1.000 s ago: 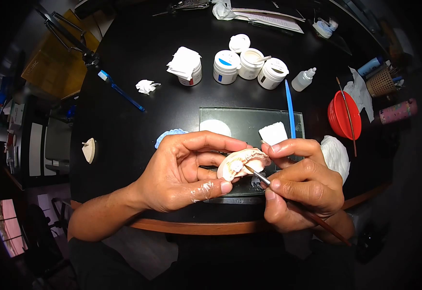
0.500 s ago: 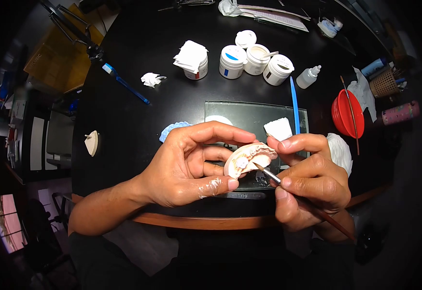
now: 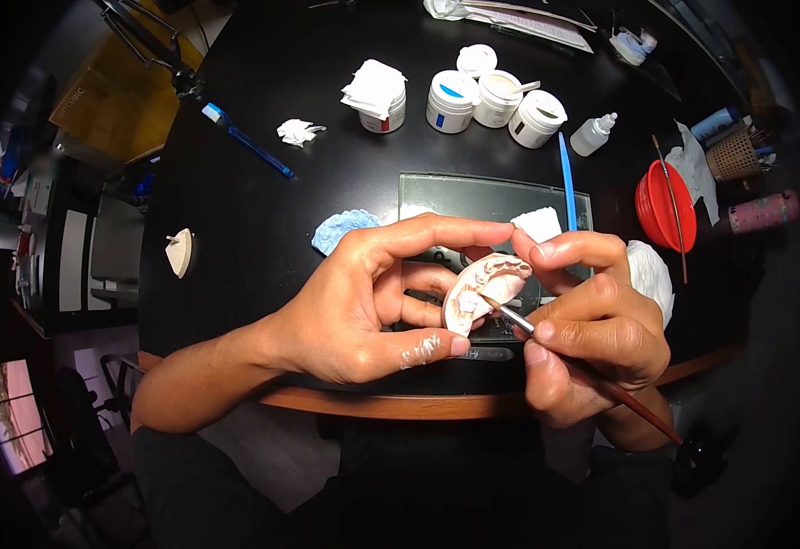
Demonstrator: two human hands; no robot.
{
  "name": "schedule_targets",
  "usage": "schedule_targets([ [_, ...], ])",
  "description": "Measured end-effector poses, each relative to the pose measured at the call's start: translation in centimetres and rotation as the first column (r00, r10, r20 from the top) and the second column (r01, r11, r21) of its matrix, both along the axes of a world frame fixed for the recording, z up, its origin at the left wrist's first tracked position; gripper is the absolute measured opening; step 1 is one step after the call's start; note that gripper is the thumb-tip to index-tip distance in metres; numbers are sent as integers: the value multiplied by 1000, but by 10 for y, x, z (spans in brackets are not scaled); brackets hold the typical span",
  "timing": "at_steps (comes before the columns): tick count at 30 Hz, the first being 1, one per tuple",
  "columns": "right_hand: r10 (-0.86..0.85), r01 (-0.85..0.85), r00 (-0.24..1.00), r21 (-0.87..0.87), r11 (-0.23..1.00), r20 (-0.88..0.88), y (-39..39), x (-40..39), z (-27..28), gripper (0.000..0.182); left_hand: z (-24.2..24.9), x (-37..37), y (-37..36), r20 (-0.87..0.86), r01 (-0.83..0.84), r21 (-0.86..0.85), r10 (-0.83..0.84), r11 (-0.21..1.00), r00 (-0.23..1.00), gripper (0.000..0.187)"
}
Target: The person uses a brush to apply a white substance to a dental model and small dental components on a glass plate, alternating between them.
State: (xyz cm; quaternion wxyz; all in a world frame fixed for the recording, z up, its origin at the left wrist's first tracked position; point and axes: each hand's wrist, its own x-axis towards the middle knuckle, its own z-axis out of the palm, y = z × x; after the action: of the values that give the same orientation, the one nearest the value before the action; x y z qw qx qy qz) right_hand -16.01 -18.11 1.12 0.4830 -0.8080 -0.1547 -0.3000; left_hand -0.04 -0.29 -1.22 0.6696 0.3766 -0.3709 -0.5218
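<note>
A person's bare left hand (image 3: 363,306), its thumb streaked with white, holds a pale, cream-pink, horseshoe-shaped dental cast (image 3: 462,300) between the thumb at its lower edge and the curved fingers behind and above it. The right hand (image 3: 606,334) pinches a slim paintbrush with a silver ferrule and red-brown handle (image 3: 517,320) between thumb and fingers, its bristle tip at the inner side of the cast, beside a whitish patch. The cast sits between the two hands, above the dark tabletop (image 3: 226,306).

Directly beneath and beyond the grip lies a clear glass slab (image 3: 464,194); a white, block-like pad (image 3: 537,224) and a blue plastic spatula (image 3: 568,183) are just beyond the right fingers. A scalloped light-blue piece (image 3: 343,229) rests just beyond the left hand, and a small beige wedge (image 3: 179,254) lies well to its left. Farther beyond the grip stand a tissue-topped white jar (image 3: 386,117), three more white plastic jars (image 3: 450,105) and a white dropper bottle (image 3: 592,136). To the right of the grip, a second thin brush (image 3: 671,201) lies across a red bowl (image 3: 653,215), with crumpled white paper (image 3: 652,279) close behind the right hand.
</note>
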Motion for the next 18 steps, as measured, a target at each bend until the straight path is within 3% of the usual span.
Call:
schedule_targets([
  [3, -29, 25, 997, 55, 998, 77, 3, 4, -2, 24, 0, 1, 1, 31, 9, 6, -9, 1000, 999, 69],
  [18, -6, 6, 1000, -14, 1000, -5, 2, 0, 5, 23, -1, 2, 2, 120, -39, -40, 43, 998, 992, 66],
])
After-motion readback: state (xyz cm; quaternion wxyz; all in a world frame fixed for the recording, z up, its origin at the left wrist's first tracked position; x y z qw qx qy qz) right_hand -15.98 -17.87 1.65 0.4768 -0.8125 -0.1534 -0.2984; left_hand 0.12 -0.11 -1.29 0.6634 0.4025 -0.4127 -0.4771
